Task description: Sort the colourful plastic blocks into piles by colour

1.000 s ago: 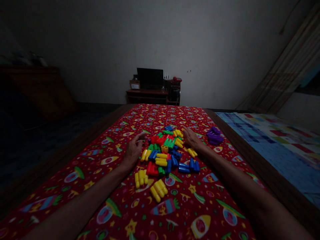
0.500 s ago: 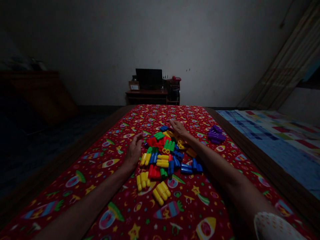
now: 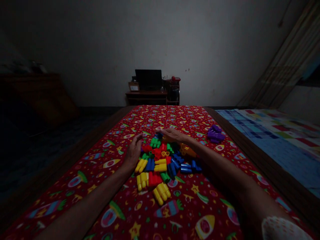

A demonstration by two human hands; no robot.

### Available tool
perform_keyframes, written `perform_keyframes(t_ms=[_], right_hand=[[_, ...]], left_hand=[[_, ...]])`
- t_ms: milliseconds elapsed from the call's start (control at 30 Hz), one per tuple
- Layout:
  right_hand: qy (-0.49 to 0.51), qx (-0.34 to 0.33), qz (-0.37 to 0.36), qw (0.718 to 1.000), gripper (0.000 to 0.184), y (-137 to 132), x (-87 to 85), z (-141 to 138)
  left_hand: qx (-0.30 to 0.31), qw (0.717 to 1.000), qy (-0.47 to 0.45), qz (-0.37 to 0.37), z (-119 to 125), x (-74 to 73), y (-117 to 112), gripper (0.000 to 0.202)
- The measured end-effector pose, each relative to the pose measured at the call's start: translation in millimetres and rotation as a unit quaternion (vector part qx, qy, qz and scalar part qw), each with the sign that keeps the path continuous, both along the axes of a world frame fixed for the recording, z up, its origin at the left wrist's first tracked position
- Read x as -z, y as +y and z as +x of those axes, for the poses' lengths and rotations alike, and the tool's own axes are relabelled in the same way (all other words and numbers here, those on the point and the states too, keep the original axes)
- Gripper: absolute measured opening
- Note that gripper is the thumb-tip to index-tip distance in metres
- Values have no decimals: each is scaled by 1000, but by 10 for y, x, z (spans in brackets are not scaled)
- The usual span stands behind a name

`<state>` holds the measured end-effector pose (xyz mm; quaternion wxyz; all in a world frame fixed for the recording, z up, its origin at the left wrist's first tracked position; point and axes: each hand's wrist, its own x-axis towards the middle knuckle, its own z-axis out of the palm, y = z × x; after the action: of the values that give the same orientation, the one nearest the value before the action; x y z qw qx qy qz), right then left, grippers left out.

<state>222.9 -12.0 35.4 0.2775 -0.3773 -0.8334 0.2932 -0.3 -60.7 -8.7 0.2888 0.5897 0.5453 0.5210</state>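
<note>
A heap of plastic toy building blocks in several colours lies on a red patterned cloth (image 3: 107,196). My left hand (image 3: 133,151) rests at the heap's left side, fingers stretched forward, next to a yellow block (image 3: 141,165). Curved around the far side, my right hand (image 3: 172,135) has its fingers extended to the left, against green blocks (image 3: 155,143) and a partly hidden blue one. Red blocks (image 3: 156,154) and blue blocks (image 3: 177,160) fill the middle. Two yellow blocks (image 3: 162,193) (image 3: 142,181) lie at the near edge. Neither hand grips a block.
A small group of purple blocks (image 3: 215,134) lies apart on the right of the cloth. Beyond the far end stands a low desk (image 3: 147,94) with a dark screen (image 3: 148,79). A checked bedspread (image 3: 257,133) is at the right, a wooden cabinet (image 3: 37,90) at the left.
My right hand has swept left and slightly nearer along the far side, and the blocks there have shifted closer together. My left hand has stayed almost in place.
</note>
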Motion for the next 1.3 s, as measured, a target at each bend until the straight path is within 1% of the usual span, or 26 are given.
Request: perform_keyframes(t_ms=[33, 100, 133, 167, 200, 267, 367, 467, 567, 633, 667, 733, 800, 867, 900, 967, 1033, 1067, 1167, 1233, 1300], right_hand=[[6, 31, 12, 999, 66, -50, -9, 106], [-16, 97, 17, 995, 66, -169, 5, 341], [-31, 124, 16, 992, 65, -242, 29, 451], [-44, 137, 15, 989, 63, -325, 60, 542], [-51, 138, 16, 989, 61, -414, 96, 608], [-52, 118, 23, 991, 56, -594, 168, 652], [-34, 89, 26, 995, 53, -789, 220, 562], [-26, 70, 13, 997, 51, -848, 167, 478], [-65, 97, 18, 993, 54, -841, 56, 512], [-88, 113, 30, 989, 51, -844, 2, 563], [-94, 114, 37, 988, 48, -851, -11, 583], [-100, 114, 50, 987, 43, -869, -9, 604], [-106, 115, 63, 986, 41, -881, 13, 604], [-104, 117, 71, 985, 40, -879, 32, 598], [-101, 117, 74, 985, 39, -874, 34, 596], [-96, 121, 81, 985, 38, -864, 20, 595], [-96, 127, 89, 983, 37, -862, -10, 596], [-96, 129, 91, 983, 37, -865, -26, 595], [-82, 141, 98, 982, 37, -886, -67, 592], [-70, 153, 101, 981, 37, -904, -95, 589], [-62, 159, 107, 979, 36, -929, -136, 582]], left_hand=[[4, 1000, -4, 0, 1, -4, -1, 41], [11, 1000, -8, 0, 8, -15, -9, 41], [12, 1000, -6, 1, 13, -19, -12, 41], [11, 1000, -3, 2, 18, -22, -15, 40], [9, 1000, 0, 5, 23, -24, -16, 40], [3, 1000, 0, 9, 33, -25, -15, 38], [-3, 1000, -6, 13, 40, -19, -12, 38], [1, 1000, -9, 12, 41, 7, -10, 40], [7, 1000, -14, 13, 42, 46, 4, 41], [12, 1000, -13, 11, 28, 45, 18, 42], [24, 1000, 2, 10, 9, 26, 25, 41], [75, 995, 63, 4, -65, -50, 40, 35], [146, 980, 133, -12, -184, -157, 57, 27], [212, 961, 175, -36, -318, -251, 81, 27], [234, 952, 192, -47, -377, -282, 95, 29], [249, 940, 226, -62, -460, -306, 124, 27], [228, 940, 241, -73, -486, -292, 145, 24], [206, 948, 233, -72, -482, -280, 149, 24], [141, 976, 159, -53, -430, -282, 129, 34], [95, 990, 99, -36, -376, -337, 94, 41], [49, 998, 48, -6, -295, -432, 39, 44]])
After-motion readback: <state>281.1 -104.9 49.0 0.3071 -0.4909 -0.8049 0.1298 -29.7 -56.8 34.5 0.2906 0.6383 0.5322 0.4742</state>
